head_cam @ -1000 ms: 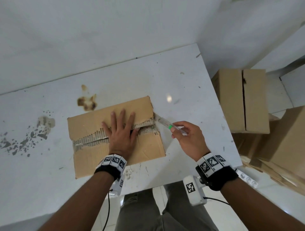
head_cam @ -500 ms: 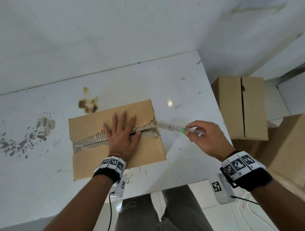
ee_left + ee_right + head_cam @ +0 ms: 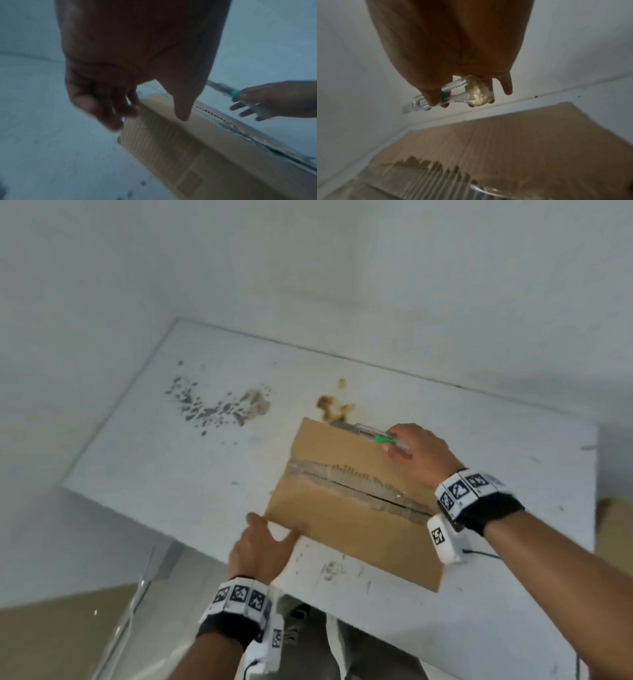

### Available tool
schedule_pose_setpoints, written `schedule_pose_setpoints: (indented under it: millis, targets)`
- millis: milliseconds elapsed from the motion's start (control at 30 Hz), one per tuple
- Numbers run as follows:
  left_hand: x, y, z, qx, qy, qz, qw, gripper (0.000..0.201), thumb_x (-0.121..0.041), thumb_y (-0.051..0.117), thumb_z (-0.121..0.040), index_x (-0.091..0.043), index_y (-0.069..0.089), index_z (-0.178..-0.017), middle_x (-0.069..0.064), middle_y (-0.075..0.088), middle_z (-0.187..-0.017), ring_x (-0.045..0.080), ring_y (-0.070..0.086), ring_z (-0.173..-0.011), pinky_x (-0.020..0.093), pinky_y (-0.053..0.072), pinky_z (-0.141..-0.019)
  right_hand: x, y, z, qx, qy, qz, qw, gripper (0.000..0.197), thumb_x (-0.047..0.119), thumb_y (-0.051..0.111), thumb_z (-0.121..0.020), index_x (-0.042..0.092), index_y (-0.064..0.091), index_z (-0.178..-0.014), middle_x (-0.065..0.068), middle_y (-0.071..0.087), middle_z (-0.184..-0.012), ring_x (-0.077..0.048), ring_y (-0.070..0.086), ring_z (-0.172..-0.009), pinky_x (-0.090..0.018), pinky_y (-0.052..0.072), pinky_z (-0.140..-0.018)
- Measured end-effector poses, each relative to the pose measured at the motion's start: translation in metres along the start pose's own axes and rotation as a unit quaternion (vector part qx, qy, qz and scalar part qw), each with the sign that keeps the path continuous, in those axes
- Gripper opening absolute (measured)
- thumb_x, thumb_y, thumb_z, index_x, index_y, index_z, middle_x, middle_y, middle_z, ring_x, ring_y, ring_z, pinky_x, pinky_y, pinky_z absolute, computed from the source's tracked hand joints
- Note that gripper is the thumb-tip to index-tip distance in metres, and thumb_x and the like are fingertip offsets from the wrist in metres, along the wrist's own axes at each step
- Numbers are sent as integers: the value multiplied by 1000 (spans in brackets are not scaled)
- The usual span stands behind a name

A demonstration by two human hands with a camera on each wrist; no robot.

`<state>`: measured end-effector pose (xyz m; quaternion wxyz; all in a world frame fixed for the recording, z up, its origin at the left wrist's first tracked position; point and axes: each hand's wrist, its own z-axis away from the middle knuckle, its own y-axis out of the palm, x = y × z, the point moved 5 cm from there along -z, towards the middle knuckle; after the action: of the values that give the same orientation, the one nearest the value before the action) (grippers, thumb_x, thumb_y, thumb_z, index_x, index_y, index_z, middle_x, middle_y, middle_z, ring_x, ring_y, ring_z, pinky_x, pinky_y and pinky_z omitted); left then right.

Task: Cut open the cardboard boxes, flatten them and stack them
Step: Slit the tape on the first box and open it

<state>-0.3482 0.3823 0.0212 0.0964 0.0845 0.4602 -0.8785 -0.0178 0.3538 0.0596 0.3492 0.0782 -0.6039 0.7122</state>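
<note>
**Cardboard box on the white table, held at one corner, knife at the far edge**

Head view. The cardboard box [image 3: 346, 508] lies on the white table [image 3: 212, 453], its taped top seam [image 3: 356, 489] slit along its length. The left hand [image 3: 262, 546] grips the box's near-left corner, thumb on top and fingers round the side. The right hand [image 3: 416, 455] is above the box's far edge and holds a clear utility knife [image 3: 368, 433] with a green slider, blade toward the box's far-left corner. A brown stain [image 3: 334, 407] lies just beyond the box.

Left wrist view. The left hand [image 3: 130, 75] shows curled fingers [image 3: 102, 108] against the side of the box [image 3: 197, 142], thumb over the top edge.

Right wrist view. The right hand [image 3: 453, 56] is closed on the knife [image 3: 436, 97], thumb and fingers wrapped round its handle, above the box [image 3: 522, 142].
</note>
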Motion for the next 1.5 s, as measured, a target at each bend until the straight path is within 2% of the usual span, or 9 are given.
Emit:
schedule_pose_setpoints:
  millis: [100,200,333,433,533,700,1033,1400,1500]
  targets:
    - [-9,41,5,146,-44,172,973,127,-94,68,-55,-8,31,-141,16,61,-130,34,66,-109,46,58,-90,5,20,-18,40,35,24,998,29,40,43,-105,21,50,-125,-5,68,-104,-28,62,-84,-45,52,-82]
    - [-38,42,-16,133,-69,278,949,148,-79,83,-52,-9,4,-156,25,52,-140,37,66,-109,51,61,-87,-9,30,0,23,69,12,997,29,40,40,-106,18,46,-123,-4,65,-87,-25,62,-70,-36,50,-63]
    - [-81,3,-57,63,50,68,994,163,-69,90,-53,-18,-24,-157,23,15,-164,47,34,-143,61,39,-111,-30,60,73,58,147,-264,951,6,33,50,-105,27,48,-106,-13,71,-89,-23,69,-64,-41,58,-65]
    - [-125,-4,-73,104,195,-157,962,160,-62,91,-60,-12,-24,-158,17,-9,-169,44,16,-151,65,25,-119,-17,89,136,127,160,-391,897,8,18,51,-105,18,52,-113,-15,73,-102,-14,71,-74,-26,54,-65]
    - [-149,-1,-77,143,243,-261,923,156,-53,92,-66,-7,-28,-155,19,-21,-167,45,8,-154,66,17,-122,-25,82,158,33,142,-357,923,9,23,60,-101,23,61,-110,0,73,-88,-19,66,-71,-30,55,-65]
    - [-137,7,-76,119,220,-259,933,149,-64,82,-72,-13,-30,-156,11,-32,-165,41,-10,-156,74,8,-118,-40,14,126,-71,72,-93,991,26,49,62,-95,30,70,-109,13,70,-90,-9,65,-79,-25,50,-69]
    - [-130,16,-60,42,234,-242,941,129,-80,57,-81,-12,-19,-159,18,-17,-168,52,7,-151,80,21,-111,31,6,26,103,-79,321,938,35,48,46,-98,22,67,-111,-4,67,-105,-27,55,-106,-39,38,-92]
    - [-123,14,-66,33,283,-152,946,124,-54,77,-69,-20,-2,-158,11,3,-164,42,17,-147,80,11,-113,-66,-79,39,-99,80,237,963,35,49,51,-98,18,68,-102,-7,68,-86,-33,62,-84,-37,38,-72]
    - [-123,11,-67,48,294,-152,943,122,-52,75,-73,-22,-4,-160,10,-3,-167,40,6,-152,78,5,-116,-83,-55,53,-83,185,45,978,33,49,54,-99,18,63,-107,-9,70,-93,-32,65,-87,-40,49,-76]
